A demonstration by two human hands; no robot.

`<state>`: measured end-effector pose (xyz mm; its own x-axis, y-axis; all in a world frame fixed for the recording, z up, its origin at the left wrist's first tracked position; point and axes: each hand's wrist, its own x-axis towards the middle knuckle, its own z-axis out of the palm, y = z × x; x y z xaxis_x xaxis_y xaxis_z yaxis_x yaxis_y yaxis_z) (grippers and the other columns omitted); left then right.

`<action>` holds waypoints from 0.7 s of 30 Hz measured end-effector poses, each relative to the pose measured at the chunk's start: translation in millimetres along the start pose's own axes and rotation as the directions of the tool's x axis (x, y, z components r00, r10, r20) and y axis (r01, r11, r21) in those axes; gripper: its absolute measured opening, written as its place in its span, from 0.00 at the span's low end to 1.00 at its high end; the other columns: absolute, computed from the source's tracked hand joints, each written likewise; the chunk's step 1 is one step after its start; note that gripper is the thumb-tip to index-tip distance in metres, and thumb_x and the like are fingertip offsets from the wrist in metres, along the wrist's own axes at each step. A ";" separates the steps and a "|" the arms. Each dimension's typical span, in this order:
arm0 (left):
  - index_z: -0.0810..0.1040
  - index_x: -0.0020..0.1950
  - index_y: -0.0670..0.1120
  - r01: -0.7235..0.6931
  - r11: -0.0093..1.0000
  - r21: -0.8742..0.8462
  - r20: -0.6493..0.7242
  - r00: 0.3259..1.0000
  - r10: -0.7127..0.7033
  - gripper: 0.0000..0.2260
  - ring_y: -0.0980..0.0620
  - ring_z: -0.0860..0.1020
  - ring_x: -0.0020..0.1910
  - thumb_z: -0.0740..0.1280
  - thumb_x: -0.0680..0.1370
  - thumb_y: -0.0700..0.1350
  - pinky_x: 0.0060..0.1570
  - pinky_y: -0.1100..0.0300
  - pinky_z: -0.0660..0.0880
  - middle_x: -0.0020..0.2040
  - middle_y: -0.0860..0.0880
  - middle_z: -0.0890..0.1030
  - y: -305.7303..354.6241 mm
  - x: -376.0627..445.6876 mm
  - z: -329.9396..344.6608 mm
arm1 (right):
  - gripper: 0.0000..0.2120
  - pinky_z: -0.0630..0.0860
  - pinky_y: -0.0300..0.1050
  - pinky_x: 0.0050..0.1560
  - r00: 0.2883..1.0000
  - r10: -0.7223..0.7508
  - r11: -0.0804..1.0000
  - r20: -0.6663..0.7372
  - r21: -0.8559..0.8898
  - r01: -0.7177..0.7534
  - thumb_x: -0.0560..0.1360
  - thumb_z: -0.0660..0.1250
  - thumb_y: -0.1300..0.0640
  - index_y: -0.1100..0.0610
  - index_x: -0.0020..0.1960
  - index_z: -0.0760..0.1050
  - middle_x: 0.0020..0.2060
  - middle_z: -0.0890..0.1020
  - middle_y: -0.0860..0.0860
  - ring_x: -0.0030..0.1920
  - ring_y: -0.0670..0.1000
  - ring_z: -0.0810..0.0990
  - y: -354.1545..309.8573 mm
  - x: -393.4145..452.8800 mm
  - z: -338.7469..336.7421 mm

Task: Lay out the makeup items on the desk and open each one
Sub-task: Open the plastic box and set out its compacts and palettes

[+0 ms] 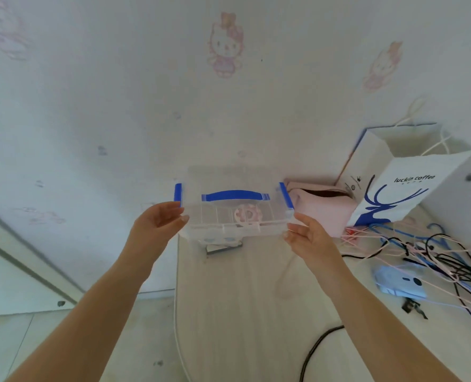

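A clear plastic storage box [234,216] with a blue handle and blue side latches hangs just above the far end of the pale wooden desk [242,299]. My left hand [159,224] grips its left end between thumb and fingers. My right hand [308,238] holds its right end the same way. Through the clear lid I make out a pink round item and several dividers; the other contents are too blurred to tell. A pink pouch [319,208] lies open just right of the box, against the wall.
A white and blue paper coffee bag [394,188] stands at the back right. Tangled cables and thin hangers [435,252] and a light blue device [399,282] crowd the desk's right side. A small dark item [223,248] lies under the box. A black cable [319,343] crosses the near desk.
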<state>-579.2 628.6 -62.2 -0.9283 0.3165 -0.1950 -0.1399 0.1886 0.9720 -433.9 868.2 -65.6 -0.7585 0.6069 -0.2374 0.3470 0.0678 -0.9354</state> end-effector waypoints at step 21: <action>0.72 0.65 0.48 0.176 0.984 0.003 -0.023 0.984 -0.176 0.17 0.49 0.80 0.52 0.67 0.76 0.42 0.50 0.56 0.77 0.54 0.49 0.82 -30.0 58.4 22.0 | 0.24 0.75 0.51 0.59 0.988 0.152 0.985 -0.005 -0.078 -0.152 0.74 0.68 0.53 0.47 0.68 0.68 0.55 0.81 0.47 0.54 0.49 0.80 30.6 88.4 1.2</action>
<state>-621.6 661.9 -105.7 -0.8970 0.2571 -0.3596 -0.2996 0.2445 0.9222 -491.1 922.9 -115.6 -0.6941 0.6144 -0.3752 0.4998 0.0361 -0.8654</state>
